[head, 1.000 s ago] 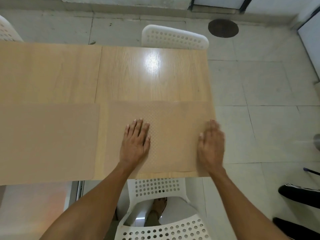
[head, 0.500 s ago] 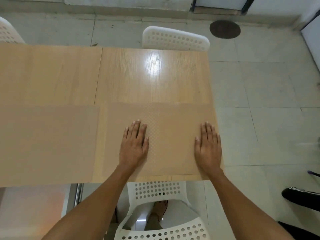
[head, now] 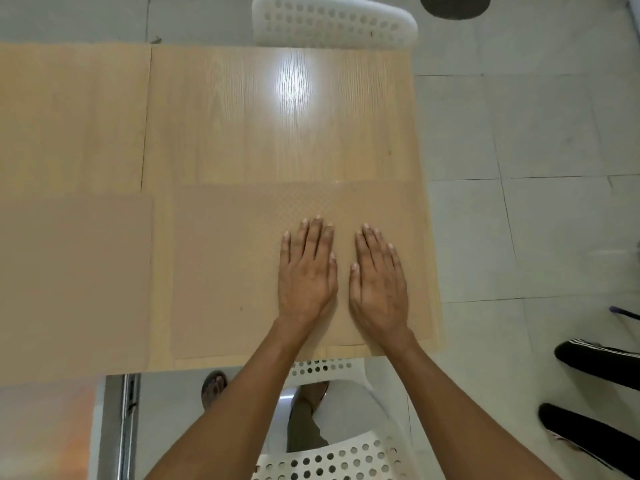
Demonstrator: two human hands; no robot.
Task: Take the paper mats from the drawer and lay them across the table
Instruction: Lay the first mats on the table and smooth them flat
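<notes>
Two brown paper mats lie flat on the light wooden table (head: 277, 126). One mat (head: 69, 282) covers the near left part. The other mat (head: 225, 271) lies at the near right corner, reaching the table's right edge. My left hand (head: 306, 275) and my right hand (head: 379, 282) press flat on this right mat, side by side with straight fingers, close together near its middle right. The drawer is not in view.
A white perforated chair (head: 332, 24) stands at the table's far side and another (head: 332, 455) right under me at the near edge. Tiled floor runs to the right, with someone's dark shoes (head: 595, 358) there. A metal frame (head: 119, 427) stands lower left.
My right hand slid left from the mat's right edge to beside my left hand. The view moved closer to the table.
</notes>
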